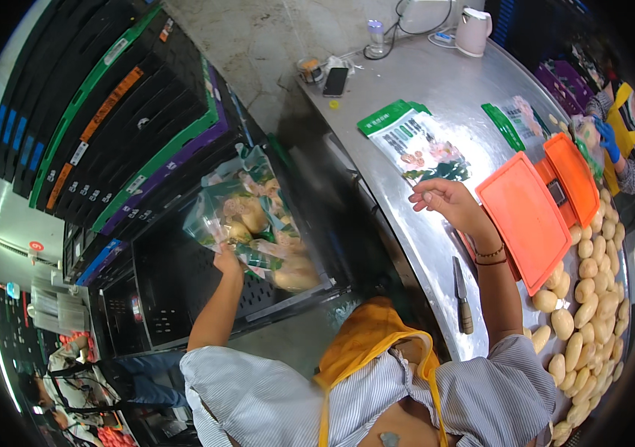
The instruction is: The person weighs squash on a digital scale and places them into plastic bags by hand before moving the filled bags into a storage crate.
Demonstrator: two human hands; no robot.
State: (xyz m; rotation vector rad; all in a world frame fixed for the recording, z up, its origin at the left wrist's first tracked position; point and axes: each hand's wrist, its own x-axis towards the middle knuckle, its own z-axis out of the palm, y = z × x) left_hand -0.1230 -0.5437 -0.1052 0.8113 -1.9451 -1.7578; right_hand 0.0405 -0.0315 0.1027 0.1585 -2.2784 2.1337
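My left hand (228, 260) grips the edge of a clear printed plastic bag (244, 215) with pale tubers inside, over a black plastic crate (264, 313). More filled bags lie in that crate beside it. My right hand (440, 201) is raised over the steel table, fingers loosely bent and apart, holding nothing. Just beyond it lies a stack of flat printed bags (415, 139) with green tops. An orange plastic tray (524, 223) stands beside my right forearm. A knife with a wooden handle (462, 299) lies on the table near that forearm.
Many pale tubers (591, 318) cover the table's right side. A second orange tray (571, 179), more flat bags (513, 123), a phone (336, 82) and a kettle (472, 32) are on the table (345, 117). Stacked crates (110, 117) rise at left. A co-worker's blue-gloved hand (606, 137) is at far right.
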